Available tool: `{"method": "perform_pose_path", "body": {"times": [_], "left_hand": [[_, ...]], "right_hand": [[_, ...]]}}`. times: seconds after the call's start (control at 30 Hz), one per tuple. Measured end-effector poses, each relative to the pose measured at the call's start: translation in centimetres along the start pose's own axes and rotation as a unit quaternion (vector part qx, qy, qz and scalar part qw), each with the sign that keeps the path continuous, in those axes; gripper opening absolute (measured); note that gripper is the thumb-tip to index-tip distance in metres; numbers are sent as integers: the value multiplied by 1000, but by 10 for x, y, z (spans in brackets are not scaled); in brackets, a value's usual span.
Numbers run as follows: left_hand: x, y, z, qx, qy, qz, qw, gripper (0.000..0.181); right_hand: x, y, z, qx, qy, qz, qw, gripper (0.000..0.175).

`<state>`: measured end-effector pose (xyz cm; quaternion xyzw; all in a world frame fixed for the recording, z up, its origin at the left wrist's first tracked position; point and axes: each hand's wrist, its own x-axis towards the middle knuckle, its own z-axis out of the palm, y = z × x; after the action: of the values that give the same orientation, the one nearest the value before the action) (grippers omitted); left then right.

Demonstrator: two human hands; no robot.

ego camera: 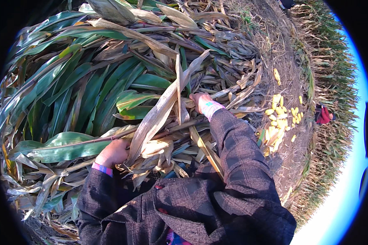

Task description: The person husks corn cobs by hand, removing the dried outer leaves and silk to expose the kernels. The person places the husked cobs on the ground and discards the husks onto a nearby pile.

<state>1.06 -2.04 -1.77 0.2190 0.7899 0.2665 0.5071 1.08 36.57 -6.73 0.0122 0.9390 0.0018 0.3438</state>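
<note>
My left hand (pixel 114 152) is closed around a corn stalk (pixel 122 133) at the lower left of the pile, its fingers partly hidden by leaves. Farther right, my right hand (pixel 200 101) touches dry leaves and stalks; whether its fingers hold one is hidden. A long dry corn leaf (pixel 164 104) slants up between the hands. Just right of my left hand lies a pale dry corn husk (pixel 155 147), and whether an ear is inside cannot be seen. A broad green leaf (pixel 70 147) stretches left from the stalk.
Cut corn stalks with green leaves (pixel 110 82) lie in a thick pile before me. Husked yellow corn ears (pixel 280 118) are heaped on the soil at right. Beyond them, a person in a red top (pixel 324 115) is near the standing corn (pixel 334 76).
</note>
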Motion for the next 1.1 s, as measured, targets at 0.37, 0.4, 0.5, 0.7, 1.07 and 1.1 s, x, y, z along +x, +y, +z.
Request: {"method": "perform_pose_path", "body": {"times": [0.37,0.4,0.5,0.7,1.07,1.1], "left_hand": [[-42,10,-25,-410,398,182,800,14],[-45,6,-26,-371,387,169,827,14],[-38,-8,-19,-148,520,152,828,29],[-5,-19,43,200,157,-97,962,82],[-23,-19,68,76,-63,-22,995,76],[-20,-19,65,84,-88,-12,993,71]], "right_hand": [[-67,-79,-32,31,490,-131,861,37],[-73,-97,-10,8,402,-150,903,43],[-109,-114,58,60,169,-147,973,50],[-157,-116,53,62,-147,-62,985,38],[-59,-163,28,16,-193,-122,974,55],[-62,-164,48,36,-196,-108,974,59]]}}
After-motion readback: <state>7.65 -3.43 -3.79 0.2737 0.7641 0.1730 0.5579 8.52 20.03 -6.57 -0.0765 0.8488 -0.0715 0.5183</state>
